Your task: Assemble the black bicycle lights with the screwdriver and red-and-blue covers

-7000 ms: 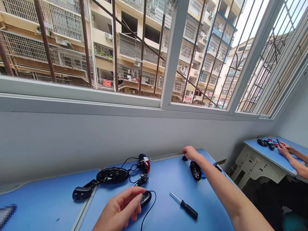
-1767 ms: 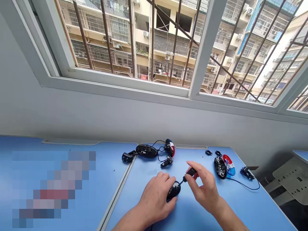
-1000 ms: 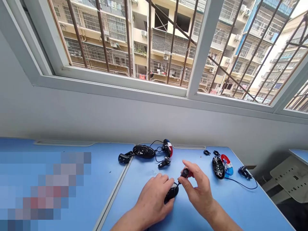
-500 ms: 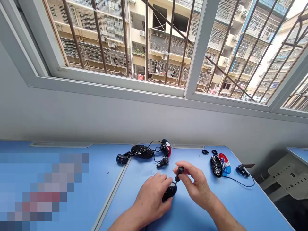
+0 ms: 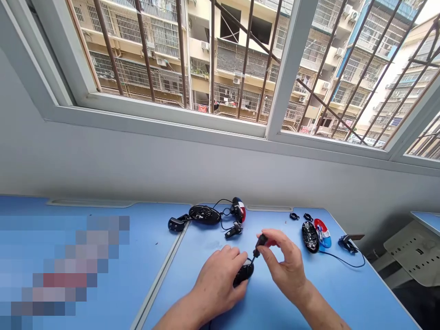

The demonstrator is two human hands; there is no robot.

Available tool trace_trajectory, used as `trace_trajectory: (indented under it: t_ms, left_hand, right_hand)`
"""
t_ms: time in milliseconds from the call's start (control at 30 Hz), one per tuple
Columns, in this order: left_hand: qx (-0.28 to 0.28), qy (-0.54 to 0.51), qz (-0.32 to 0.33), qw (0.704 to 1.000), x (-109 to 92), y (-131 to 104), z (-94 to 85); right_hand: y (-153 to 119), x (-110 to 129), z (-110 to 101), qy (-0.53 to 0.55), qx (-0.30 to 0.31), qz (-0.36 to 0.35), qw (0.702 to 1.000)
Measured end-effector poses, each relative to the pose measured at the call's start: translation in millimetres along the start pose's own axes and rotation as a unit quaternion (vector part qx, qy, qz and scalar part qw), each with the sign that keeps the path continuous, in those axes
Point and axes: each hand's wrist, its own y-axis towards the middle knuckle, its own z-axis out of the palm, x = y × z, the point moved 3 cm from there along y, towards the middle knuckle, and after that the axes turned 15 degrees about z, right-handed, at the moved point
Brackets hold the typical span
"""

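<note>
My left hand (image 5: 220, 276) is wrapped around a black oval plastic housing (image 5: 244, 271) and presses it on the blue desk (image 5: 192, 256). Between the thumb and fingers of my right hand (image 5: 286, 262) is a small screwdriver (image 5: 260, 244) with a black handle. Its thin shaft slants down to the housing's upper right edge, where the tip meets it. I cannot make out a screw there. Much of the housing is hidden beneath my left hand.
Toward the wall lie a black oval unit (image 5: 205, 214), a clamp-like black part (image 5: 177, 223) and a red, white and blue piece (image 5: 239, 208) with cables. At right are an opened black shell (image 5: 310, 237), a red and blue shell (image 5: 322, 233) and small black rings (image 5: 294, 216).
The screwdriver handle has tipped slightly to the right, and the fingers of my right hand have shifted around it. My left hand keeps its hold on the housing.
</note>
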Motion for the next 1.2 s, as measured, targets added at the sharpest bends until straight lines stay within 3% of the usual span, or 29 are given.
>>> trace_trajectory:
  t_ms: [200,400,733,967,1200]
  left_hand:
    - [0.004,-0.001,-0.008,1.0,-0.3,0.1,0.3]
    - [0.007,0.002,-0.002,1.0,-0.2,0.0,1.0]
    - [0.008,-0.002,-0.006,1.0,-1.1,0.3,-0.9]
    - [0.02,0.002,-0.006,1.0,-2.2,0.5,-0.9]
    - [0.004,0.003,-0.005,1.0,-1.0,-0.5,1.3]
  right_hand:
    - [-3.0,2.7,3.6,0.01,0.027,-0.024,0.999]
    - [-2.9,3.1,3.4,-0.013,-0.019,-0.022,0.999]
    - [-9.9,2.2,6.3,0.003,0.042,-0.022,0.999]
    - [-6.3,-0.6,4.5,-0.007,-0.005,-0.004,1.0]
    - [-6.1,7.9,2.2,0.008,0.06,-0.036,0.998]
